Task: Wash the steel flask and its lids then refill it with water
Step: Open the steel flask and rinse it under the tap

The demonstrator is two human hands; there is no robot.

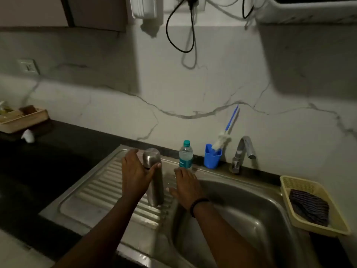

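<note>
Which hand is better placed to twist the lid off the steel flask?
Probably right. The left hand already holds the steel flask upright on the drainboard; the right hand is open and free beside it.

dim, grainy | hard shadows on wall point(193, 89) | wide-angle bending at edges

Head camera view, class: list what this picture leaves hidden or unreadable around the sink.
- Steel flask: left hand covers its left side; fill level unseen.
- Plastic bottle: label too blurred to read.
- Sink basin: drain hidden by right hand and forearm.
- Dark cloth in yellow basket: dim, cannot be identified.
</note>
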